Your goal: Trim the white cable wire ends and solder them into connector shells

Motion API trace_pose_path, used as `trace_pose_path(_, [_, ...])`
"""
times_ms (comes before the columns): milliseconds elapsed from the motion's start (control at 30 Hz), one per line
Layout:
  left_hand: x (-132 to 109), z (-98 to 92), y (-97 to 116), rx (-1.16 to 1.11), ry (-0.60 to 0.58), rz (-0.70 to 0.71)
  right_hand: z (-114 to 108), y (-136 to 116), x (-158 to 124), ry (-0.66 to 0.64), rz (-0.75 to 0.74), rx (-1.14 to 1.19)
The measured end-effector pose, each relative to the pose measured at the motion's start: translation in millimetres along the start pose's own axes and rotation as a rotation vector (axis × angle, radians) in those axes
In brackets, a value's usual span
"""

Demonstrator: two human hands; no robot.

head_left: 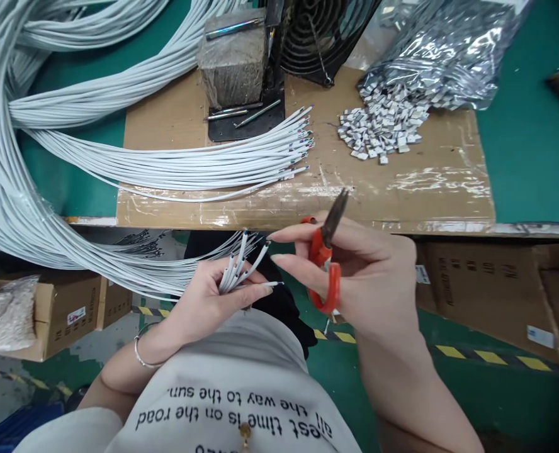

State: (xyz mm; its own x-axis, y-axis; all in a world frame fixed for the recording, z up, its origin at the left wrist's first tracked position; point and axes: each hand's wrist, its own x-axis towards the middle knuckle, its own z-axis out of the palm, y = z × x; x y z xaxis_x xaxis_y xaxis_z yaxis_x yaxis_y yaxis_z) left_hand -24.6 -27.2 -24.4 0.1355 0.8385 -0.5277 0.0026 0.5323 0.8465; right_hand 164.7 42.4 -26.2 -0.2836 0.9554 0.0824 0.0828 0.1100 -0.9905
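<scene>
My left hand [213, 296] is closed round the ends of several white cables [239, 264], held in front of my lap below the bench edge. My right hand [364, 270] grips red-handled scissors [327, 251]; their dark blades point up and are closed. Two of its fingers stretch left toward the cable ends. The cables run off to the left into a big white bundle [15, 207].
A cardboard sheet [425, 189] covers the green bench. On it lie a fan of white cables with stripped ends [242, 160], a heap of small white connectors [383, 123] spilling from a silver bag [449, 56], a grey block [235, 60] and a black fan grille [321, 38]. Cartons [496, 283] stand underneath.
</scene>
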Motion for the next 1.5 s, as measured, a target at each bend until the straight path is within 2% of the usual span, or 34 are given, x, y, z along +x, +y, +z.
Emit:
trace_pose_path(233, [0.9, -2.8, -8.8, 0.012, -0.021, 0.020, 7.3, -3.6, 3.9, -0.037, 0.020, 0.040])
trace_pose_path(600, [-2.0, -9.6, -11.2, -0.027, -0.064, 0.073, 0.6, 9.8, 0.5, -0.007, 0.014, 0.042])
trace_pose_path(833, [0.8, -7.7, -4.8, 0.011, 0.025, 0.216, 2.8, 11.4, -5.3, -0.010, 0.056, 0.050])
trace_pose_path(967, [1.5, -6.4, -2.5, -0.037, -0.010, 0.128, 11.4, 9.0, -6.7, -0.078, 0.112, 0.043])
trace_pose_path(1067, [1.9, -6.0, -3.1, -0.105, -0.051, 0.075, 16.0, 9.9, -6.9, -0.082, 0.142, 0.092])
trace_pose_path(1267, [3.0, -1.0, 7.7, -0.132, -0.006, 0.089, 28.0, 16.3, -11.3, 0.080, 0.157, 0.365])
trace_pose_path(1367, [2.5, 1.1, 13.4, -0.170, 0.009, 0.098, 31.6, 15.3, -9.9, 0.159, 0.183, 0.404])
trace_pose_path(1500, [1.4, -1.1, 11.2, -0.191, 0.049, 0.075, 25.5, 15.0, -4.0, 0.406, 0.154, 0.391])
